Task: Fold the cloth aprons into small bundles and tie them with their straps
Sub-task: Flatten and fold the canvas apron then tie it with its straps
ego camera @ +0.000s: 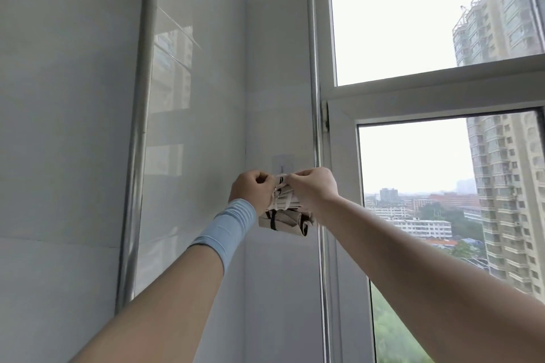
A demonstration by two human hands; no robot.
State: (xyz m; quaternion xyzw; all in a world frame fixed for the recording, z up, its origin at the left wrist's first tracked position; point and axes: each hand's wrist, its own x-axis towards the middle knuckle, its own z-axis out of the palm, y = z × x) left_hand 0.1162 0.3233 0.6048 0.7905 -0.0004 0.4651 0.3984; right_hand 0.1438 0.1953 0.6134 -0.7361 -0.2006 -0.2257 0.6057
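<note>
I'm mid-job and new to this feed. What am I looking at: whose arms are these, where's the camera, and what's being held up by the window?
There is no machine here: these are a person's own arms, seen from one camera worn on their head. The left hand, with a blue sleeve at the wrist, and the right hand both grip the top of a folded beige apron bundle with dark straps. They hold it up in front of a white wall, by a small stick-on hook, left of the window. No table shows.
</note>
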